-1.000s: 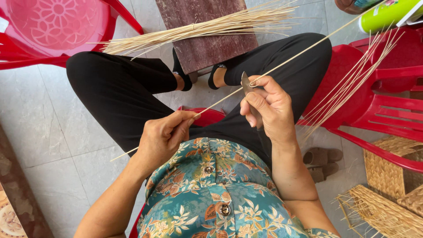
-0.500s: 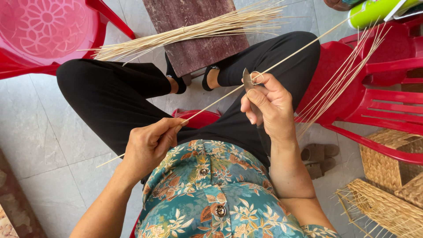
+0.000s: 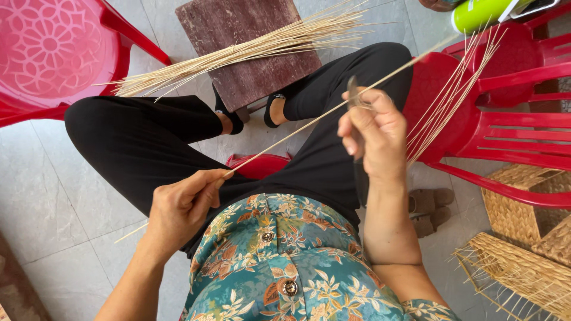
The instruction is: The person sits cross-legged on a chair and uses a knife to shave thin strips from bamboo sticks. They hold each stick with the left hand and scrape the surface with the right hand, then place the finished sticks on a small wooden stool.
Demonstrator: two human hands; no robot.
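Left hand: fingers closed on the near end of a long thin reed, pale straw colour, smooth and straight; a short tail of it sticks out below the hand.
Right hand: fingers curled shut around a small knife, dull grey blade pressed against the reed further up. The reed runs slantwise from the lower left to the upper right, over the lap.
Lap: black trousers, matte cloth; flowered shirt, teal and orange, with round buttons.
Under the reed: a red stool, glossy plastic, partly hidden by the legs.
Beyond the knees: a dark wooden board, flat, worn, with a bundle of reeds lying across it, splayed at both ends.
Right: a red plastic chair, slatted, with loose reeds leaning on it; a green bottle at its top edge.
Left: a pink plastic chair, pierced flower pattern.
Lower right: woven baskets, coarse straw, one unfinished with loose ends; brown sandals on the grey tiled floor.
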